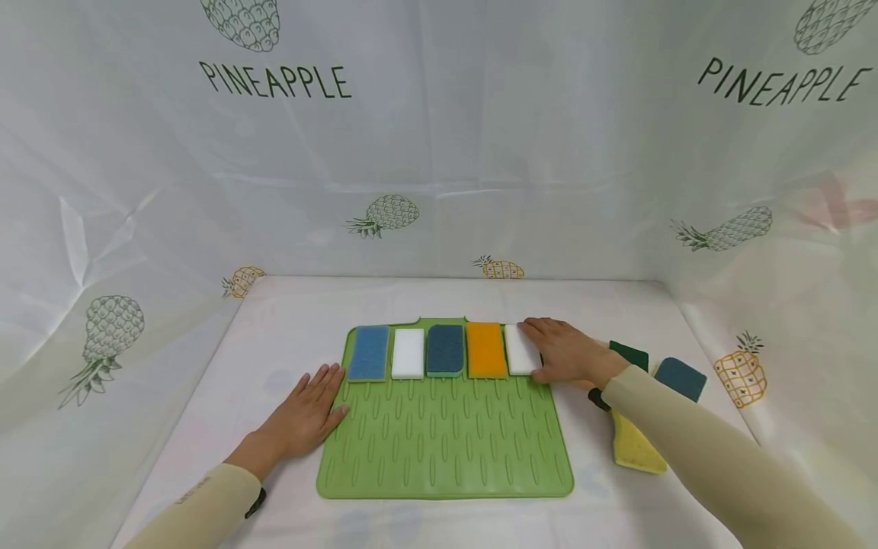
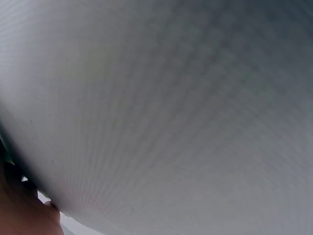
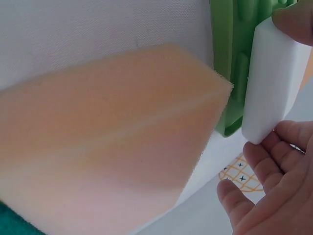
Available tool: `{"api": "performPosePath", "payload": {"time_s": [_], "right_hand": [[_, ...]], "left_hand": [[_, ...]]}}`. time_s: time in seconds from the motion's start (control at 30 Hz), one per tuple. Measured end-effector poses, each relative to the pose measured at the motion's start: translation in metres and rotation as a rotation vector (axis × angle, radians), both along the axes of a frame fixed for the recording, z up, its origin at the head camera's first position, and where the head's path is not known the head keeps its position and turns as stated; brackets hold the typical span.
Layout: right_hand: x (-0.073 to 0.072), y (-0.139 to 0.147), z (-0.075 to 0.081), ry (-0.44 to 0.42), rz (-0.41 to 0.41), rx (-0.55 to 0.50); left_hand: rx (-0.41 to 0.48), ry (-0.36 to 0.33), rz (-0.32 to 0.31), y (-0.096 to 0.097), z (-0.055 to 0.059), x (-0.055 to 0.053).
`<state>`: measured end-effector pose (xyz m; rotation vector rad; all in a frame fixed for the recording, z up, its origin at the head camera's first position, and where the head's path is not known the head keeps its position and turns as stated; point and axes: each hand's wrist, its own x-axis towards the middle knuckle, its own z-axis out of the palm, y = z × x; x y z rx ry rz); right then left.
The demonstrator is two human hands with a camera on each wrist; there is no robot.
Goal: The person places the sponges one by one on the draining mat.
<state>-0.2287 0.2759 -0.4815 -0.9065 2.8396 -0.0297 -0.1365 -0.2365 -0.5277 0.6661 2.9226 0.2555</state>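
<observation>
A green ribbed mat [image 1: 446,442] lies on the table with a row of sponges along its far edge. From left they are a blue sponge [image 1: 370,353], a white sponge [image 1: 408,354], a dark blue sponge [image 1: 445,350], an orange sponge [image 1: 485,350] and a second white sponge [image 1: 521,351]. My right hand [image 1: 565,351] holds this last one, with thumb and fingers at its opposite ends in the right wrist view. My left hand [image 1: 309,412] rests flat with straight fingers at the mat's left edge. A pale surface fills most of the left wrist view.
Right of the mat, partly behind my right arm, lie a dark green sponge pad [image 1: 629,354], a blue-grey sponge [image 1: 680,379] and a yellow sponge [image 1: 638,446]. A peach sponge [image 3: 107,132] looms large in the right wrist view. A pineapple-printed sheet [image 1: 453,152] encloses the table.
</observation>
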Motion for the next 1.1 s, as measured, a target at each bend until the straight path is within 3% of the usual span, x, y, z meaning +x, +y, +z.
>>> {"api": "performPosePath", "payload": {"time_s": [0.6,0.8,0.97,1.1], "right_hand": [[-0.006,-0.004,-0.003,-0.068,-0.036,0.043],[-0.001,-0.002,0.001,-0.069,-0.044,0.024],[0.007,0.003,0.009,0.028,-0.067,-0.050],[0.013,0.016,0.012,0.227,-0.090,-0.153]], "left_hand": [[-0.008,0.011,0.000,0.000,0.002,0.001],[0.003,0.005,-0.004,0.000,0.001,-0.001],[0.026,-0.003,0.000,-0.003,-0.003,-0.002],[0.030,-0.011,0.009,-0.006,-0.008,-0.002]]}}
